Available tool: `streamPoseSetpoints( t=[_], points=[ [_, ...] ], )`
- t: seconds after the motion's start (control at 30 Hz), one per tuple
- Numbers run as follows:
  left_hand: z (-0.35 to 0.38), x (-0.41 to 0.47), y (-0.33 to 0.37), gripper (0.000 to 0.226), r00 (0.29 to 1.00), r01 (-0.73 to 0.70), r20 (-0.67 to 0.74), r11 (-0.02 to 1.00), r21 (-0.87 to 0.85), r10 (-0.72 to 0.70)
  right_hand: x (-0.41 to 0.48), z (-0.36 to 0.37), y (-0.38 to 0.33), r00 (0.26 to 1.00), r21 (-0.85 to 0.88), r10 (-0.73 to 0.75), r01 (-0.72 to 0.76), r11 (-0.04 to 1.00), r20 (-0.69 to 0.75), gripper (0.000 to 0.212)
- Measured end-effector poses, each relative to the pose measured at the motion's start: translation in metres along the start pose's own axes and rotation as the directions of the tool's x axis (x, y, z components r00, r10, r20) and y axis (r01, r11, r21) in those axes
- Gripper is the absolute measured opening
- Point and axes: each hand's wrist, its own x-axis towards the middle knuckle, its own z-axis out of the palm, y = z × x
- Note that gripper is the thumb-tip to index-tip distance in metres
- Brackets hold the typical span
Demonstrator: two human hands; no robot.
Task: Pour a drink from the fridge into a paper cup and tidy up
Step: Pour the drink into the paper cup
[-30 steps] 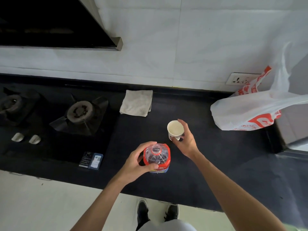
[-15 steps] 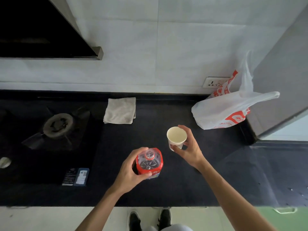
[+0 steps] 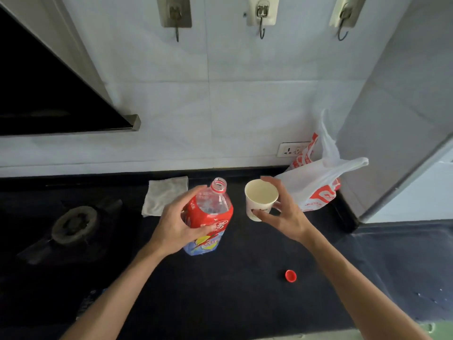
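Uncapped drink bottle (image 3: 211, 212), my left hand (image 3: 175, 225) wrapped round it, just left of paper cup (image 3: 260, 196) pinched in my right hand (image 3: 284, 217), mid counter (image 3: 232, 298): tilt slowly, mouth over rim, cup level.

An uncapped plastic bottle (image 3: 211, 217) with a red label is gripped around its body by the left hand (image 3: 176, 224), and a white paper cup (image 3: 260, 200) is held just beside its mouth between the thumb and fingers of the right hand (image 3: 284, 215). A red cap (image 3: 290, 276) is seen lying on the black counter (image 3: 232, 295), nearer the camera and apart from both hands. Behind the bottle a folded pale cloth (image 3: 164, 195) is laid by the wall, a gas burner (image 3: 73, 224) is set to the left, and a white plastic bag (image 3: 316, 185) with red print is slumped to the right below a wall socket (image 3: 290, 149).
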Motion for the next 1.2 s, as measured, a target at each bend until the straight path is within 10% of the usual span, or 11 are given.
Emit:
streamPoseSetpoints(
  t=[0.57,1.2],
  points=[
    [-0.107,0.111,0.168,0.089,0.971,-0.215,0.184,0.901,0.378,0.155,0.083,-0.092,-0.105,0.972,-0.026,-0.210,0.214,0.976,0.106,0.073],
    [-0.136,0.138,0.240,0.091,0.903,-0.350,0.428,0.551,0.758,-0.015,0.103,-0.089,-0.134,0.941,-0.063,-0.275,0.293,0.954,0.199,0.071]
  ],
)
